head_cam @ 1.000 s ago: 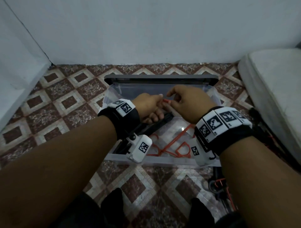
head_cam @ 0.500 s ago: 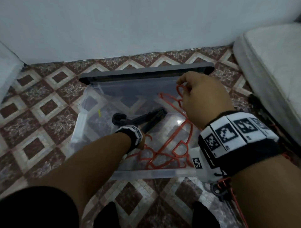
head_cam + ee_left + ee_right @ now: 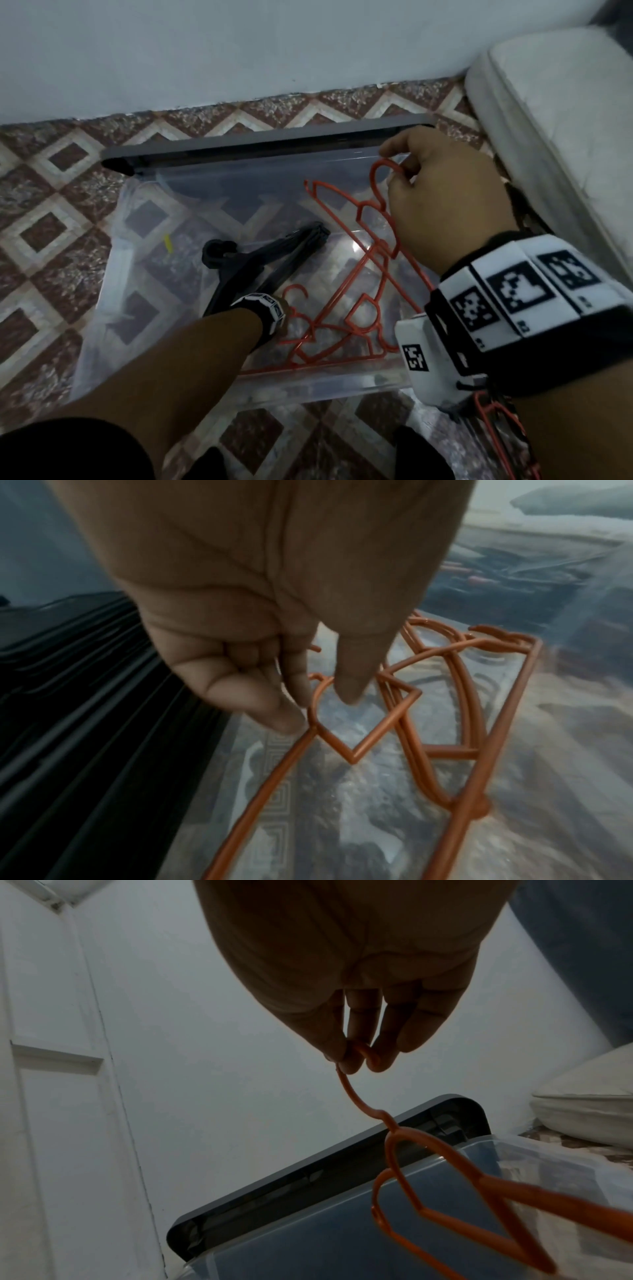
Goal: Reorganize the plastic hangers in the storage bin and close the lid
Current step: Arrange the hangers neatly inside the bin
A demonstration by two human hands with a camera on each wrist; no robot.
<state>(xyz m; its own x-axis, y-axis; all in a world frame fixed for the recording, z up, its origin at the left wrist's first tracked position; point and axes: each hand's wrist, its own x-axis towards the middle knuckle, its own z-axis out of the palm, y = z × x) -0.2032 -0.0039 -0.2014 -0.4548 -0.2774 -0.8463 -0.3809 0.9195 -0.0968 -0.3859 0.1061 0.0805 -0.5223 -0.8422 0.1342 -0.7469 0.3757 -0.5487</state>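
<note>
A clear storage bin (image 3: 325, 387) stands on the tiled floor, its grey lid (image 3: 274, 140) upright at the back edge. My right hand (image 3: 397, 168) pinches the hook of an orange hanger (image 3: 363, 208) and holds it tilted above the bin's right side; the right wrist view shows the pinch (image 3: 368, 1058) and the hanger (image 3: 411, 1164) hanging below. My left hand (image 3: 289, 315) is down inside the bin. There its thumb and fingers (image 3: 325, 696) pinch the hook of an orange hanger (image 3: 356, 750) lying flat among others (image 3: 329, 342). A stack of black hangers (image 3: 267, 260) lies to the left.
A white mattress (image 3: 548, 120) runs along the right, close to the bin. More hangers (image 3: 507, 428) lie on the floor outside the bin under my right forearm. A small yellow piece (image 3: 168, 243) sits in the bin. The wall stands just behind the lid.
My hands, together above the bin a second ago, have parted. The left went down to the orange hangers on the bin floor; the right keeps one raised by its hook.
</note>
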